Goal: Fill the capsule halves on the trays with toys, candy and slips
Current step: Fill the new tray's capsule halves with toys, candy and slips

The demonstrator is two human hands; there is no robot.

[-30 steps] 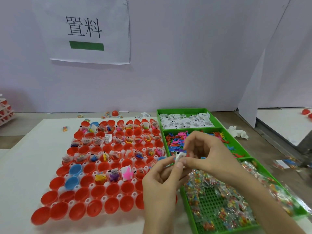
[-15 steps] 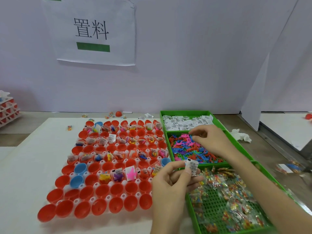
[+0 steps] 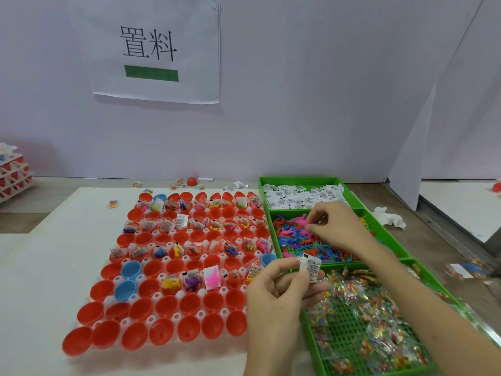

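Red and a few blue capsule halves [image 3: 187, 302] stand in rows on a white tray [image 3: 158, 320]; the far rows hold toys, candy and slips, the near rows are bare. My left hand [image 3: 282, 291] pinches a white printed slip [image 3: 311, 267] and a clear packet at the tray's right edge. My right hand [image 3: 334, 226] reaches into the middle green bin [image 3: 379, 234] and pinches a pink toy [image 3: 302, 222] among the small coloured toys. The far bin holds white slips [image 3: 298, 196]; the near bin holds candy packets [image 3: 363, 321].
A white board covers the table under the tray. Loose candy packets [image 3: 113, 203] and a red capsule half [image 3: 192, 181] lie beyond the tray by the wall. Stacked trays [image 3: 12, 175] sit at far left. A crumpled tissue [image 3: 389, 217] lies right of the bins.
My right hand left the left hand, moved back to the toy bin and now pinches a pink toy. The left hand keeps holding the slip.
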